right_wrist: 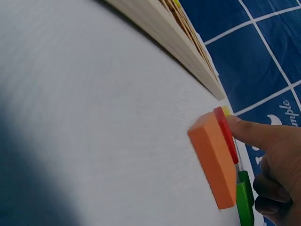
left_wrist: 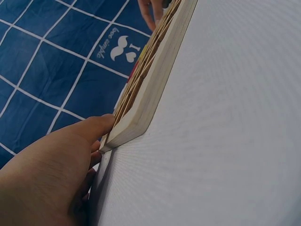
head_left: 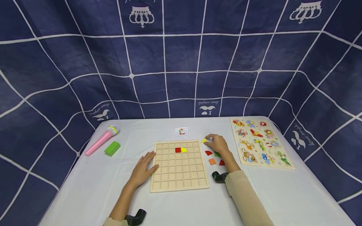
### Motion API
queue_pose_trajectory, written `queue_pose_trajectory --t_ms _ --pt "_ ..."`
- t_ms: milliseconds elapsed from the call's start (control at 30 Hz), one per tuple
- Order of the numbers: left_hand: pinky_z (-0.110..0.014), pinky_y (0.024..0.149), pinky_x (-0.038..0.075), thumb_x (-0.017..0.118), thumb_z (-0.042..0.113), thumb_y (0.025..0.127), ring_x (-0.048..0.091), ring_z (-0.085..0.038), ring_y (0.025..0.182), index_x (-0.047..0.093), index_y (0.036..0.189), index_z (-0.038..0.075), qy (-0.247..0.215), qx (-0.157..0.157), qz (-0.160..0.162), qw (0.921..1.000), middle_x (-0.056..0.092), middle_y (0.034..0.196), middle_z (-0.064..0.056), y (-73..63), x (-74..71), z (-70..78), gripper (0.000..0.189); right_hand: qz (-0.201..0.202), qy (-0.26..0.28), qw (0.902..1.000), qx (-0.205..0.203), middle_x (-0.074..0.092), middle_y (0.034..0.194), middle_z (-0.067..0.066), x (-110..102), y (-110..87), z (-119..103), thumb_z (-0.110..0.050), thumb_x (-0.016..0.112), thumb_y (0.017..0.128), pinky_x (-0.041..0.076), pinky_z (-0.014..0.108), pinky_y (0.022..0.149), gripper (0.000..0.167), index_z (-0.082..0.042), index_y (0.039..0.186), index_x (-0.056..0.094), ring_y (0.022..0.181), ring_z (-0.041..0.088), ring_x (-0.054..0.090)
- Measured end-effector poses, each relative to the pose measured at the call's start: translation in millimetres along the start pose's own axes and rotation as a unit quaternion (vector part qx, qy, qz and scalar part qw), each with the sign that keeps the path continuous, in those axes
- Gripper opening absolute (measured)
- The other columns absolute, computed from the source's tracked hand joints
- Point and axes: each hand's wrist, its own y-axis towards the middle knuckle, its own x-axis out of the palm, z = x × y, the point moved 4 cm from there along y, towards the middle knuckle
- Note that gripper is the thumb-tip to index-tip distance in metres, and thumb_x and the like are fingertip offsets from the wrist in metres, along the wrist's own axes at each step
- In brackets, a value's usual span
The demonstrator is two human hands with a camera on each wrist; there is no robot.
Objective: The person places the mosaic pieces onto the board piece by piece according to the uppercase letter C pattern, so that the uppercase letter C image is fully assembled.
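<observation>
My left hand rests at the left edge of a wooden grid board, with its thumb on the rim and its other fingers stretched along the side. A red square block and a yellow curved-edged block sit side by side in the board's upper cells. Just off the board's upper right corner, my right hand pinches a yellow block between thumb and fingertips. Below this hand lie a red quarter-round block, an orange square block, a green block and another red block.
A small pattern card lies behind the board. To the right is an insect picture puzzle. A pink toy microphone and a green rectangular block lie at the left. A dark blue curtain hangs around the white table.
</observation>
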Motion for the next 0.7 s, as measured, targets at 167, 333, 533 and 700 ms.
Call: queue_pose_trajectory --t_ms 167,333,533,700 --pt "-0.045 0.112 0.01 0.063 0.032 0.088 0.024 -0.03 0.136 0.042 0.137 0.004 0.002 0.001 0.001 1.0 0.037 0.143 -0.012 0.4 0.5 -1.2 0.061 0.022 0.003 0.9997 -0.009 0.066 0.089 0.01 -1.9 -3.1 -1.6 -0.028 0.076 0.076 0.048 0.035 0.067 0.027 -0.013 0.098 0.071 0.076 0.023 0.056" --pt "-0.045 0.112 0.011 0.062 0.032 0.088 0.024 -0.031 0.136 0.042 0.138 0.004 0.002 0.005 0.002 1.0 0.037 0.143 -0.012 -0.3 1.4 -1.2 0.061 0.05 0.0 0.9985 -0.022 0.053 0.065 0.006 -10.5 -9.9 -13.0 -0.031 0.077 0.075 0.035 0.028 0.048 0.03 -0.012 0.098 0.07 0.056 0.019 0.044" --pt "-0.045 0.112 0.011 0.063 0.032 0.088 0.024 -0.03 0.135 0.042 0.137 0.004 0.004 0.005 0.005 1.0 0.038 0.143 -0.012 -0.9 0.1 -1.0 0.06 0.089 0.014 0.9935 -0.069 0.03 0.05 -0.002 -20.9 -19.1 -46.9 -0.033 0.076 0.077 0.019 0.022 0.037 0.033 -0.011 0.101 0.07 0.043 0.01 0.022" --pt "-0.046 0.112 0.011 0.062 0.032 0.088 0.024 -0.031 0.135 0.042 0.137 0.004 0.005 0.002 0.003 1.0 0.038 0.143 -0.014 -0.8 -0.5 0.5 0.06 0.109 0.047 0.9874 -0.104 0.027 0.047 -0.005 -18.3 -27.4 -80.6 -0.033 0.076 0.076 0.016 0.02 0.037 0.034 -0.01 0.099 0.07 0.042 0.007 0.018"
